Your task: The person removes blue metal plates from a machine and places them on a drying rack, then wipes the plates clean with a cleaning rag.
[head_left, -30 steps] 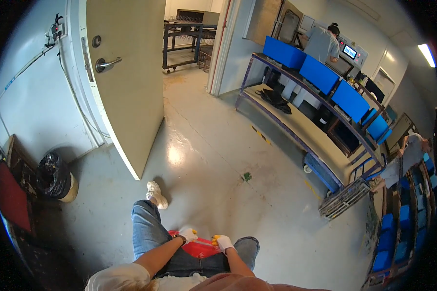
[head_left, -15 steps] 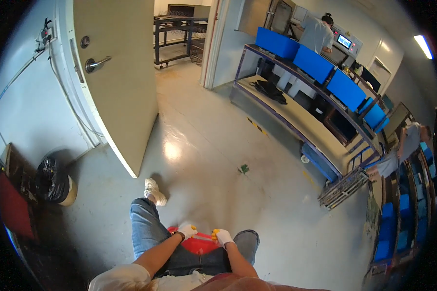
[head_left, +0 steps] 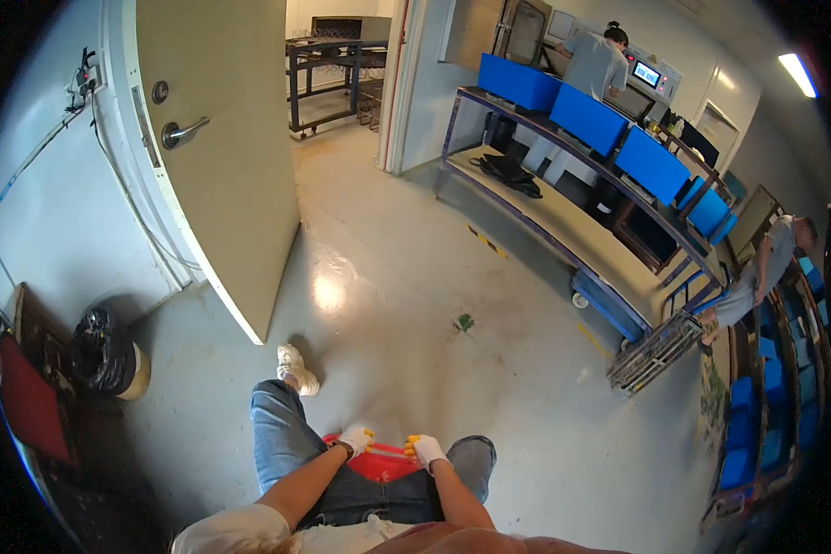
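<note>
A glossy red object, which looks like plastic [head_left: 380, 467], lies low between my legs, its near part hidden by my body. Its exact kind does not show. My left hand [head_left: 355, 440], in a white glove with yellow fingertips, is closed at its far left edge. Gloved the same way, my right hand [head_left: 425, 451] has its fingers curled at the far right edge. A pale red strip runs between the two hands.
A beige door [head_left: 222, 175] stands open ahead left, beside a black-lined bin [head_left: 106, 355]. Right of the doorway is a long bench [head_left: 563, 226] with blue panels [head_left: 589, 120]. One person [head_left: 593, 65] works behind it; another [head_left: 768, 263] stands near a wire rack [head_left: 654, 353].
My view has shifted slightly. Both hands stay at the red object with little movement. The person at the far right has changed posture a little.
</note>
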The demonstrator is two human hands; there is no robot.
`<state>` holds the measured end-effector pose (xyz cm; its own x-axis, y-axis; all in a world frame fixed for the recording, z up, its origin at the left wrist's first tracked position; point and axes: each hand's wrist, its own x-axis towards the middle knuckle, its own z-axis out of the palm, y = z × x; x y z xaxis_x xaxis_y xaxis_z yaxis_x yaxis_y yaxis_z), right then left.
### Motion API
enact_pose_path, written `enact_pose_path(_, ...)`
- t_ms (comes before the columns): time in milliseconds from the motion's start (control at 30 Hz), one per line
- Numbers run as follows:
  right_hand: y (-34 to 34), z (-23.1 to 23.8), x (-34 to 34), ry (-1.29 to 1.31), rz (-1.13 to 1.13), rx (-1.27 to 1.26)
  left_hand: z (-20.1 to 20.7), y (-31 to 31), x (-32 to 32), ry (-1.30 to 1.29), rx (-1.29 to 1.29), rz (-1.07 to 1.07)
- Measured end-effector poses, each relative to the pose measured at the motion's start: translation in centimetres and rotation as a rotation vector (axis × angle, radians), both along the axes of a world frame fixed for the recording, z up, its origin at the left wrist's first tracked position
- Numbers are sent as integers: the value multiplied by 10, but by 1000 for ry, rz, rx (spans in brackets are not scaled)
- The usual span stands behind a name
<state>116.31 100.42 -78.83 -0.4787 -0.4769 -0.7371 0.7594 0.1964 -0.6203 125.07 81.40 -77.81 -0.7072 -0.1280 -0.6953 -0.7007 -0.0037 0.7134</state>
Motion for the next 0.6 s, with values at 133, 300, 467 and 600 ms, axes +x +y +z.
enact_pose_path(133,5,40,1,195,-4,149,-17,-1,-9,18,281,31)
enact_pose_path(300,-7,14,-2,483,350,280,-22,-11,5,-21,115,46)
enact_pose_path(467,25,-36,-30,402,125,36,2,16,-24,-5,70,-55)
enact_pose_path(600,5,-41,-14,280,-71,-173,4,7,0,63,9,68)
